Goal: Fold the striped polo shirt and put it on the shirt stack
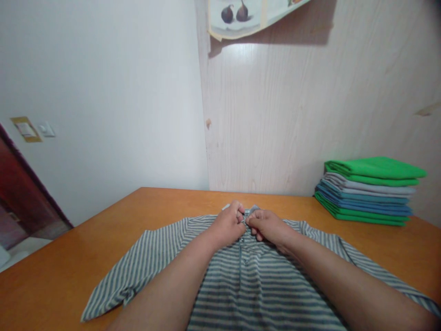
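Observation:
A striped grey-and-cream shirt (227, 289) lies spread front side up on the wooden table, its collar end away from me and its sleeves out to both sides. At the top of its buttoned front opening, my left hand (230, 223) is closed with fingers pinching the cloth near the collar. Just to the right, my right hand (265, 225) pinches the other side of the same opening. The two hands almost meet. Small buttons show on the placket below them. Whether a button sits between the fingertips is hidden.
At the back right of the table (113, 230) stands a stack of folded cloths (372, 191) in green, grey and blue. A pale wall rises behind the table's far edge, with a fruit picture (241, 18) hanging on it. A dark red door (27, 193) is at far left.

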A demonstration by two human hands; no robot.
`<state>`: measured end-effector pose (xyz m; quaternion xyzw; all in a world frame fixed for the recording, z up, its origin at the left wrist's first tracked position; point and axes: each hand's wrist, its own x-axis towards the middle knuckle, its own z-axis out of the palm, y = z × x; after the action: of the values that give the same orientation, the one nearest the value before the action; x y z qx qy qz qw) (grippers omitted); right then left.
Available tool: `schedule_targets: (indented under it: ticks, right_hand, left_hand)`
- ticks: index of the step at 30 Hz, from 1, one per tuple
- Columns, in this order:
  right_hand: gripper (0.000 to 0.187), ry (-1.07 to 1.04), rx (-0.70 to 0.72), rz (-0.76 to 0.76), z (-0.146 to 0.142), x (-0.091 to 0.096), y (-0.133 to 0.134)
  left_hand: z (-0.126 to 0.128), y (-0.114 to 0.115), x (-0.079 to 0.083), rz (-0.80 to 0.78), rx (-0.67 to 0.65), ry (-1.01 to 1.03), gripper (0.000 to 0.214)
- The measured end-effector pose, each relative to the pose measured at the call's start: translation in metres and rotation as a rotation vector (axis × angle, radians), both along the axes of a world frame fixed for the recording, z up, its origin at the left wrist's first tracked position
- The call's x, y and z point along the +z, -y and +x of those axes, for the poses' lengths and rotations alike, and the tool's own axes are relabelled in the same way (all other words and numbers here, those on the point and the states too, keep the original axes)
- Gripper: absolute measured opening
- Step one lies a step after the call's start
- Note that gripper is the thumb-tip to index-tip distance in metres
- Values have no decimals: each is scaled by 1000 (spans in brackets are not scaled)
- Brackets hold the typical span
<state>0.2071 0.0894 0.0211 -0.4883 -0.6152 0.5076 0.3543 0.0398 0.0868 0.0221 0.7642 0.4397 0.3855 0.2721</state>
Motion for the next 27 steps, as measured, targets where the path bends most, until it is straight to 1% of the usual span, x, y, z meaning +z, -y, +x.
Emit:
schedule_targets:
  ticks: [2, 4, 6, 8, 10, 12, 13, 15, 16, 17, 18, 20, 23, 25, 27]
  right_hand:
    - [15, -19, -66, 43, 2, 1, -2]
    - [18, 1, -197, 163, 6, 2, -6]
    - [18, 54, -333, 323, 11, 1, -10]
    - [17, 108, -415, 440, 16, 0, -14]
    - [24, 170, -422, 502, 20, -1, -16]
    - [34, 288, -356, 536, 23, -1, -16]
    - [39, 371, -291, 533, 24, -1, -16]
    - [47, 546, -136, 469, 27, 0, -16]
    - [49, 612, -72, 423, 29, 1, -17]
    - [49, 654, -38, 385, 30, 2, -19]
    - [47, 672, -33, 366, 32, 3, -21]
    - [44, 678, -89, 373, 37, 3, -27]
    - [31, 672, -228, 402, 45, 0, -36]
    - [27, 659, -279, 391, 49, -5, -40]
    - [25, 646, -268, 356, 52, -12, -41]
  left_hand:
    - [-5, -3, 4, -23, 44, 26, 27]
    - [-11, -7, 7, 2, 169, 45, 18]
    - [-18, -13, 8, 93, 327, 21, 13]
    - [-22, -16, 8, 183, 437, -15, 14]
    - [-24, -17, 7, 239, 454, -41, 22]
    - [-23, -15, 9, 239, 406, -90, 28]
    - [-22, -13, 10, 213, 370, -145, 28]
    - [-21, -9, 13, 120, 319, -301, 28]
    - [-21, -7, 14, 70, 317, -379, 29]
    - [-22, -6, 15, 33, 331, -440, 28]
    - [-22, -6, 15, 14, 359, -476, 27]
    - [-24, -7, 14, 28, 433, -489, 26]
    - [-28, -9, 9, 107, 533, -526, 39]
    - [-30, -11, 7, 73, 556, -603, 41]
    - [-31, -12, 5, -15, 543, -654, 36]
